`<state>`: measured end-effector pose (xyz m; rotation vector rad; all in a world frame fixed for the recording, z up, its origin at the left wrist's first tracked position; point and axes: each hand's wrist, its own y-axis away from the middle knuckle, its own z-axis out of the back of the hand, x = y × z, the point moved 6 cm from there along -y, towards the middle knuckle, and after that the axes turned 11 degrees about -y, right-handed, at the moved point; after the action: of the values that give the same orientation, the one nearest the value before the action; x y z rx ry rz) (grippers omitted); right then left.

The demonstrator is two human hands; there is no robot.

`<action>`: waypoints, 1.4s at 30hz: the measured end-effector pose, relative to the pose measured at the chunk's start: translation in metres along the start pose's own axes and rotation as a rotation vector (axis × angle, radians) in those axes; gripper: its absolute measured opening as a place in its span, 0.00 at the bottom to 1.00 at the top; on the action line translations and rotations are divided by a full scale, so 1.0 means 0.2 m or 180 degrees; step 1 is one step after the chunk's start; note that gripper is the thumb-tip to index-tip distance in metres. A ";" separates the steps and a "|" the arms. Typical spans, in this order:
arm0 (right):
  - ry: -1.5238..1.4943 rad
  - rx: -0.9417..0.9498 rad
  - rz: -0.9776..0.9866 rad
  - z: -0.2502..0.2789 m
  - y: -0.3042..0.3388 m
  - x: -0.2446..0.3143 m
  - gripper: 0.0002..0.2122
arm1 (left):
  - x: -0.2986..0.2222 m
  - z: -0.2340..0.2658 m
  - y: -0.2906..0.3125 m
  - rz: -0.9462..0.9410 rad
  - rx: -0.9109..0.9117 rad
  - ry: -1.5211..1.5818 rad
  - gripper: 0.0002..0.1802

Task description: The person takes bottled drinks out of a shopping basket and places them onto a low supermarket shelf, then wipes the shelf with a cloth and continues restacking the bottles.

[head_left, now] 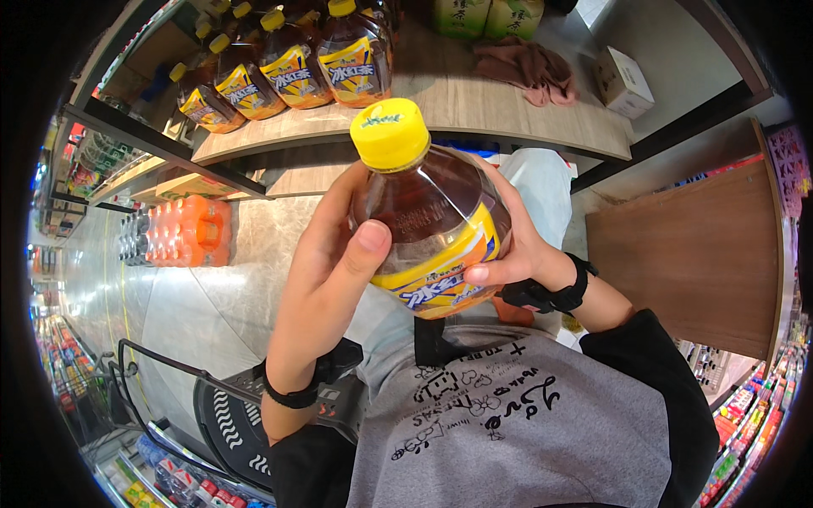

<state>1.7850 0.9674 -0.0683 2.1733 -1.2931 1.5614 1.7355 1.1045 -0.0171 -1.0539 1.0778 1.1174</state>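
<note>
A: Report grip.
B: Pressing large bottle [415, 199] between left hand [323, 271] and right hand [527, 241], one per flank. Clamped with thumbs [369, 240] on the front face; can't make out most fingers behind.
A: Holding it where?
B: Between wooden shelf [457, 108] and grey shirt [542, 415], off the shelf, with yellow cap [391, 140] uppermost.
A: See anything nearby?
B: Can see matching bottles [292, 74] lined up at shelf left, brown cloth [529, 72] and white box [625, 83] farther right, orange multipack [201, 231] on floor [182, 313].
</note>
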 end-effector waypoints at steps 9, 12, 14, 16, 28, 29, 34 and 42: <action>0.0215 0.0077 -0.0029 -0.06 -0.06 0.09 0.43 | -0.04 0.00 0.00 -0.0409 0.0200 -0.0016 0.51; 0.0441 0.0188 0.0024 -0.08 -0.12 0.15 0.42 | -0.01 0.00 -0.04 -0.0323 0.0033 -0.0407 0.55; 0.0536 0.0203 0.0066 -0.07 -0.14 0.16 0.42 | -0.02 0.01 -0.07 -0.0438 -0.0195 -0.0579 0.55; 0.0637 0.0198 0.0095 -0.04 -0.15 0.17 0.42 | -0.02 0.01 -0.10 -0.0562 -0.0189 -0.0564 0.53; 0.1238 0.0386 -0.0225 0.03 -0.15 0.15 0.44 | 0.01 -0.03 -0.16 -0.0807 -0.0343 -0.0923 0.47; 0.1252 0.0312 -0.0252 0.03 -0.15 0.15 0.44 | 0.02 -0.02 -0.16 -0.0780 -0.0343 -0.0905 0.47; 0.1239 0.0166 -0.0111 -0.02 -0.13 0.13 0.43 | -0.01 0.00 -0.11 -0.0772 -0.0202 -0.1164 0.49; 0.1323 0.0297 0.0075 -0.24 -0.09 0.25 0.41 | -0.19 0.03 0.08 -0.0962 -0.0452 -0.1266 0.54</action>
<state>1.7683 0.9784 0.0011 1.7499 -1.1331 1.9817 1.7153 1.1062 0.0191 -1.0104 0.5120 1.1071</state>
